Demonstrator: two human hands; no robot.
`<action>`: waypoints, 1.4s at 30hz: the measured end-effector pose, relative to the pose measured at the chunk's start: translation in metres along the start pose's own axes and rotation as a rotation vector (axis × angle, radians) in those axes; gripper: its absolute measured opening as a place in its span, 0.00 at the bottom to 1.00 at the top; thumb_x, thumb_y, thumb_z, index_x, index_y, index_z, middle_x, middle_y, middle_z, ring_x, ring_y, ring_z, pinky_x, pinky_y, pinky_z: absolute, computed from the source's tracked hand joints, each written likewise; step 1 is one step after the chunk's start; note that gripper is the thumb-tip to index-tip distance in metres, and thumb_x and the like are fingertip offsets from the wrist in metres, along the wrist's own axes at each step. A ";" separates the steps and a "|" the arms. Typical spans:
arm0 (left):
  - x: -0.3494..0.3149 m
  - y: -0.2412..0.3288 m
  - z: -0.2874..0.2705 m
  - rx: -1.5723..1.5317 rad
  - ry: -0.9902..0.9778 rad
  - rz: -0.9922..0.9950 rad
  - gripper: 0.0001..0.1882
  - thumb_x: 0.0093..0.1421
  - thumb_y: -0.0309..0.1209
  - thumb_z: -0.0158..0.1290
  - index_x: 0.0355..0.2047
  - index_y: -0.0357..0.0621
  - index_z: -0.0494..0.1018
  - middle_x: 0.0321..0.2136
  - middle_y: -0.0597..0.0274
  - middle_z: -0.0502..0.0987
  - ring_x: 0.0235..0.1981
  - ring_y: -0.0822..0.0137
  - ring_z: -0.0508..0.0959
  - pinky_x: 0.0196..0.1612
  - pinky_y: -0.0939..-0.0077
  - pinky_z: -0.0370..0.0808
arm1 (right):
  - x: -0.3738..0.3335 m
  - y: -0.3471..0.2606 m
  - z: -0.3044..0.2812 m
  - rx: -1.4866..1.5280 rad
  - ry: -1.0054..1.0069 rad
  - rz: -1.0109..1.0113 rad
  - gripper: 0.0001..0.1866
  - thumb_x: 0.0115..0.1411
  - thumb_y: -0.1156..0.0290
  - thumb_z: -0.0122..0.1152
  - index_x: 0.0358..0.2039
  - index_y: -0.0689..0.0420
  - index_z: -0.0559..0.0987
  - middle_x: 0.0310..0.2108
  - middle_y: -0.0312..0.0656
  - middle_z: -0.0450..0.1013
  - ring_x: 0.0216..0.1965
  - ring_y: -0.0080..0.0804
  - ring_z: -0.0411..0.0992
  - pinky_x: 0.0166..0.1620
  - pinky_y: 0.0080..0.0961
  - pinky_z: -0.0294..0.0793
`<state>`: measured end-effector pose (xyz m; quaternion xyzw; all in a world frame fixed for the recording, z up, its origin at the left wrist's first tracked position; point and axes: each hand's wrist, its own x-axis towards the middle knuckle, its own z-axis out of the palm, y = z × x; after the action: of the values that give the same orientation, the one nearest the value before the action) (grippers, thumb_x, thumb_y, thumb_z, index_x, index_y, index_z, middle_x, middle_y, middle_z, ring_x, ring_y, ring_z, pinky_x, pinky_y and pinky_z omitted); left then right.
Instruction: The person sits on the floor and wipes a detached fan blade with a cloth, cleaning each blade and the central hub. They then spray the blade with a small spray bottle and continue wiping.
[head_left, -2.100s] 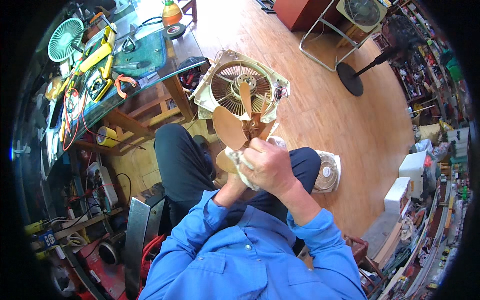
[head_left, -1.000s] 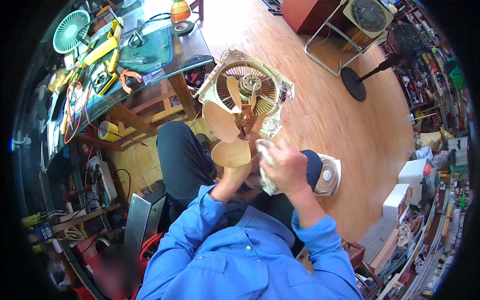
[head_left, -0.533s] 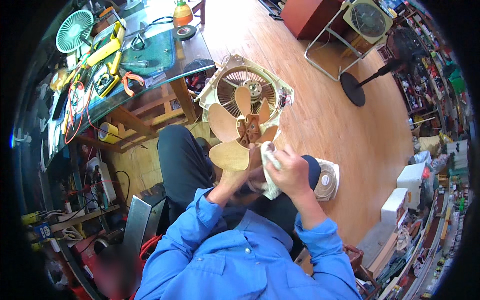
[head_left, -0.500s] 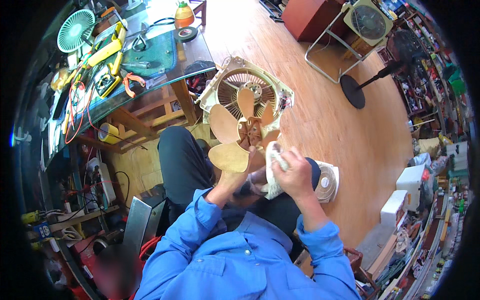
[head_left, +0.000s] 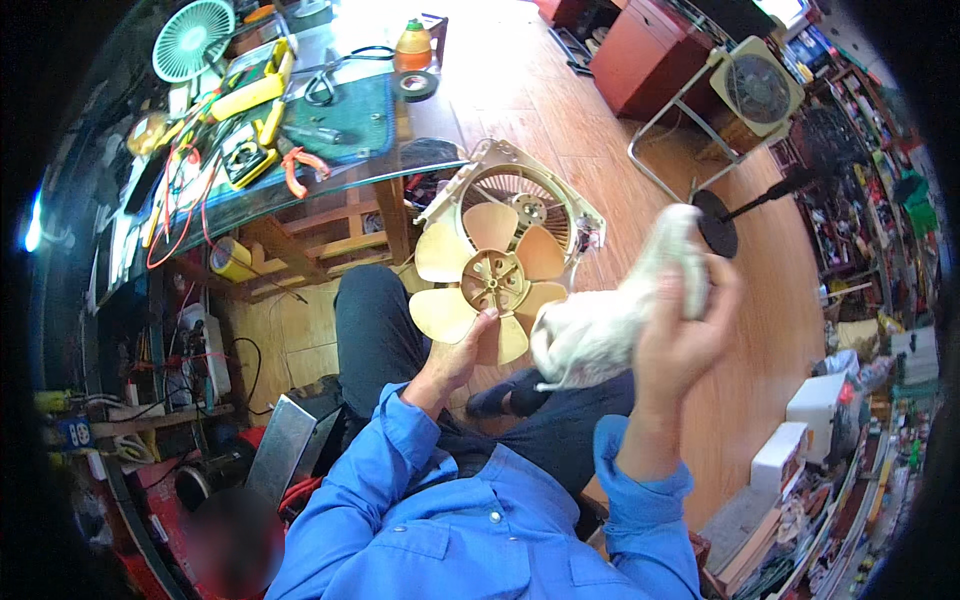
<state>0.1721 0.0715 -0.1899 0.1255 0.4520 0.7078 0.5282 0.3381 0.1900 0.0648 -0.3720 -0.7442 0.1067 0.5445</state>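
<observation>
Fan wheel of pale-yellow plastic, broad rounded blades, pinched near hub by left hand, thumb in front. Right hand clutches crumpled white cloth beside blades; contact unclear. Cream plastic fan housing beyond.

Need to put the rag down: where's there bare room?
The floor, in two patches: between the fan housing and red cabinet, and right of the right hand, between the black base and white boxes. Crowded: the bench at left and the clutter along the far right.
</observation>
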 end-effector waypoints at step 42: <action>0.002 -0.016 -0.010 0.480 -0.694 0.241 0.59 0.63 0.30 0.74 0.86 0.46 0.49 0.69 0.59 0.76 0.65 0.67 0.75 0.70 0.64 0.72 | -0.042 0.087 0.093 0.222 -0.708 0.147 0.17 0.75 0.61 0.68 0.53 0.63 0.83 0.44 0.51 0.83 0.45 0.52 0.82 0.50 0.43 0.81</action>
<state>0.1750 0.0686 -0.2083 0.5270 0.3814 0.5550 0.5185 0.2984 0.2455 -0.0505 -0.3033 -0.8415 0.3475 0.2813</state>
